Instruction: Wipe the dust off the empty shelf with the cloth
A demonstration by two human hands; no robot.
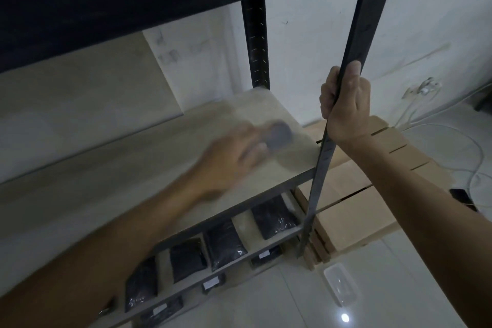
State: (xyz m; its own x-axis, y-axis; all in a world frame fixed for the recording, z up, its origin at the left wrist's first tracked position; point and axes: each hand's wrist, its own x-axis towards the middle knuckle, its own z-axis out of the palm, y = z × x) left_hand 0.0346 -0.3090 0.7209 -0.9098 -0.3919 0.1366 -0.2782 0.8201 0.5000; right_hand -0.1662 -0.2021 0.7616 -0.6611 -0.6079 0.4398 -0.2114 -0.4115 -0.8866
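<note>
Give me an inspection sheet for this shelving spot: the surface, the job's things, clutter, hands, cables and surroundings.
Surface: pale empty shelf, bare apart from the hand and cloth near its right end.
Job's things: dark cloth, motion-blurred, on the shelf at the left hand's fingertips.
Clutter: black packets in a row on the lower shelf; a clear plastic container on the floor.
Hands: left hand blurred, on the cloth; right hand grips the front upright post.
Cables: white cables running from a wall socket across the floor.
Surroundings: stacked cardboard boxes beside the rack, white wall, glossy tiled floor.
</note>
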